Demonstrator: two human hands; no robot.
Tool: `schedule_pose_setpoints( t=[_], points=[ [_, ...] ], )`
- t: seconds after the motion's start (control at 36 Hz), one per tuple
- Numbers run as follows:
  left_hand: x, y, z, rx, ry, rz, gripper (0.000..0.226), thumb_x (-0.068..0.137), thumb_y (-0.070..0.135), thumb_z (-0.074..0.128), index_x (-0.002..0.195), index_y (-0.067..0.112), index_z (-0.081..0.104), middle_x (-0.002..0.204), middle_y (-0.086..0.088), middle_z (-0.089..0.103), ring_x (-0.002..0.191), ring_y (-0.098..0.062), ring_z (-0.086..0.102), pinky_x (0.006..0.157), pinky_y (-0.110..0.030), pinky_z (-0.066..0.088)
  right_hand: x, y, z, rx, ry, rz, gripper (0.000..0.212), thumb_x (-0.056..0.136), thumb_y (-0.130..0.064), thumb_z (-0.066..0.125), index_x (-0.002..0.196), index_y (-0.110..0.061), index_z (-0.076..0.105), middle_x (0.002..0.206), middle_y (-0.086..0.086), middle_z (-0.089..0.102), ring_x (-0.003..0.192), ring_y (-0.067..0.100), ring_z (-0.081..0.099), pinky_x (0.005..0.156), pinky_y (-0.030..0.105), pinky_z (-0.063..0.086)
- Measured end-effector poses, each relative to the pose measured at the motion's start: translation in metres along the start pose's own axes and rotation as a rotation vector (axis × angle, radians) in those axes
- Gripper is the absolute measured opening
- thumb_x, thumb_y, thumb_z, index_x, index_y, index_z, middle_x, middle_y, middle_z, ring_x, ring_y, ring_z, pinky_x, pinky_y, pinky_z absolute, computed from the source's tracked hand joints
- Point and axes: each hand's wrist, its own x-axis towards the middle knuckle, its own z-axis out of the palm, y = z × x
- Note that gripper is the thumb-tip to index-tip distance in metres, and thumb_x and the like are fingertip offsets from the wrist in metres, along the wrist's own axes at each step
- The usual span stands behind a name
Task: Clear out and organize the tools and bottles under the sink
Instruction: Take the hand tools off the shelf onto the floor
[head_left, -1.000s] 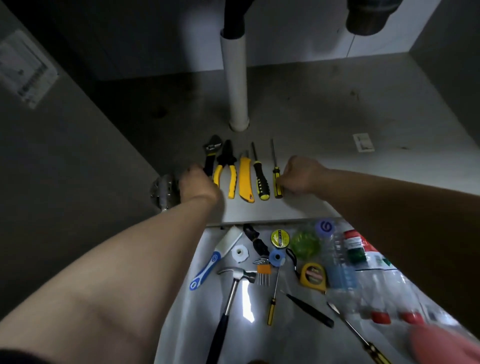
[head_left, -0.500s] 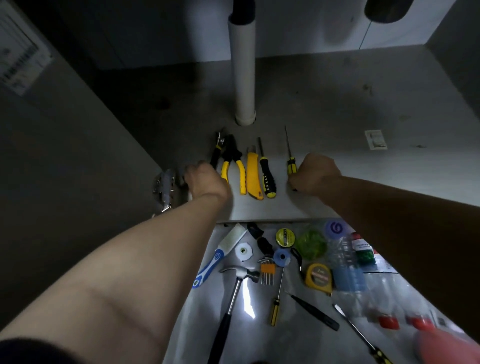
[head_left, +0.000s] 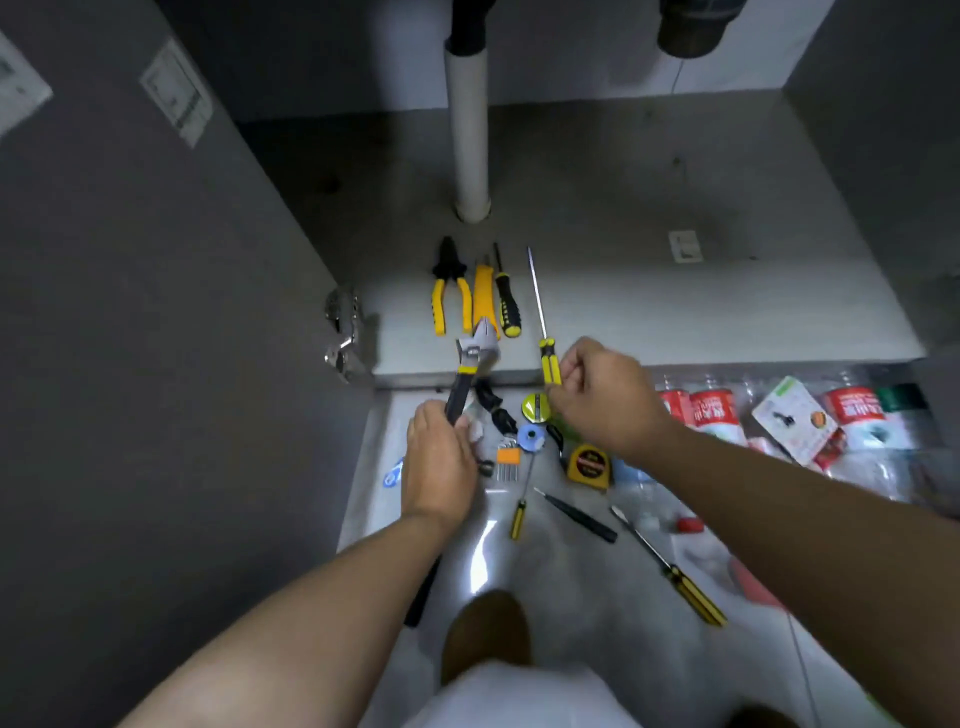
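My left hand (head_left: 439, 462) grips the dark handle of an adjustable wrench (head_left: 470, 364), its silver jaw lifted over the cabinet's front edge. My right hand (head_left: 602, 397) holds the yellow handle of a thin long screwdriver (head_left: 540, 322), its shaft pointing into the cabinet. On the cabinet floor (head_left: 675, 312) lie yellow-handled pliers (head_left: 449, 291), a yellow utility knife (head_left: 483, 296) and a black-and-yellow screwdriver (head_left: 506, 301) side by side. Plastic bottles with red labels (head_left: 711, 410) lie on the tiled floor to the right.
A white drain pipe (head_left: 470, 130) stands at the back of the cabinet. A door hinge (head_left: 343, 332) juts out on the left wall. On the floor in front lie a tape measure (head_left: 589, 465), several screwdrivers (head_left: 670, 566), hex keys (head_left: 506, 462) and tape rolls (head_left: 531, 436).
Both hands have pulled back from the tool row toward the cabinet's front edge. The left hand has lifted the wrench out of the row; the right hand has drawn the thin screwdriver nearer.
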Motion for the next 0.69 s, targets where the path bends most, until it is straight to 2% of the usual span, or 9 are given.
schedule_pose_setpoints(
  t=[0.06,0.11,0.17,0.25,0.33,0.42,0.53,0.58,0.69],
  points=[
    [-0.029,-0.019,0.000,0.011,-0.083,0.004,0.015,0.105,0.028,0.047,0.097,0.017,0.043,0.102,-0.011,0.056,0.099,-0.034,0.053,0.078,-0.043,0.042,-0.026,0.014,0.011,-0.038,-0.066,0.004,0.011,0.085,-0.013,0.065,0.088,-0.008,0.055,0.078,0.010,0.063,0.076,0.028,0.060,0.071,0.038,0.051],
    [-0.055,-0.039,0.001,0.020,-0.166,-0.032,0.018,0.103,0.035,0.045,0.092,0.021,0.041,0.095,-0.007,0.058,0.091,-0.034,0.056,0.072,-0.042,0.042,-0.051,0.029,0.023,-0.077,-0.108,0.013,0.013,0.084,-0.012,0.064,0.080,-0.011,0.051,0.072,0.004,0.056,0.074,0.026,0.055,0.068,0.035,0.045],
    [-0.074,-0.057,0.003,0.054,-0.231,-0.095,0.021,0.102,0.041,0.044,0.088,0.026,0.040,0.088,0.000,0.056,0.081,-0.027,0.056,0.068,-0.038,0.041,-0.071,0.048,0.036,-0.114,-0.157,0.040,0.017,0.084,-0.014,0.065,0.077,-0.014,0.049,0.072,0.003,0.055,0.075,0.027,0.056,0.067,0.035,0.044],
    [-0.091,-0.076,0.009,0.115,-0.317,-0.131,0.018,0.103,0.036,0.048,0.088,0.029,0.039,0.085,0.004,0.053,0.071,-0.014,0.051,0.067,-0.034,0.039,-0.093,0.080,0.052,-0.189,-0.234,0.070,0.018,0.086,-0.024,0.065,0.080,-0.019,0.048,0.076,0.000,0.057,0.075,0.023,0.056,0.062,0.030,0.038],
    [-0.099,-0.087,0.014,0.126,-0.386,-0.131,0.011,0.102,0.033,0.050,0.099,0.023,0.046,0.093,0.000,0.056,0.087,-0.024,0.059,0.074,-0.035,0.043,-0.108,0.108,0.065,-0.227,-0.282,0.091,0.019,0.086,-0.032,0.064,0.083,-0.024,0.047,0.076,-0.009,0.050,0.075,0.016,0.052,0.059,0.026,0.033],
    [-0.102,-0.092,0.018,0.144,-0.436,-0.149,0.013,0.103,0.035,0.050,0.106,0.022,0.049,0.100,-0.001,0.059,0.091,-0.022,0.059,0.079,-0.036,0.047,-0.116,0.129,0.074,-0.249,-0.324,0.141,0.016,0.086,-0.033,0.064,0.084,-0.028,0.049,0.073,-0.013,0.048,0.073,0.010,0.050,0.053,0.016,0.028],
    [-0.099,-0.091,0.023,0.125,-0.464,-0.172,0.018,0.104,0.032,0.050,0.116,0.019,0.052,0.108,-0.003,0.062,0.096,-0.020,0.060,0.086,-0.038,0.050,-0.122,0.147,0.083,-0.312,-0.396,0.206,0.027,0.090,-0.034,0.060,0.111,-0.019,0.053,0.096,-0.004,0.057,0.087,0.014,0.052,0.070,0.024,0.037],
    [-0.097,-0.086,0.025,0.089,-0.450,-0.173,0.017,0.104,0.032,0.051,0.117,0.020,0.051,0.109,-0.002,0.062,0.096,-0.019,0.060,0.088,-0.040,0.051,-0.122,0.151,0.085,-0.318,-0.419,0.235,0.026,0.091,-0.033,0.060,0.112,-0.020,0.051,0.106,0.000,0.059,0.092,0.015,0.053,0.075,0.026,0.041],
    [-0.091,-0.081,0.029,0.157,-0.463,-0.068,0.028,0.099,0.026,0.056,0.125,0.022,0.046,0.120,-0.002,0.054,0.107,-0.024,0.056,0.089,-0.046,0.052,-0.124,0.158,0.087,-0.324,-0.430,0.278,0.021,0.094,-0.030,0.059,0.112,-0.025,0.051,0.106,-0.003,0.057,0.093,0.011,0.052,0.082,0.027,0.049]
  ],
)
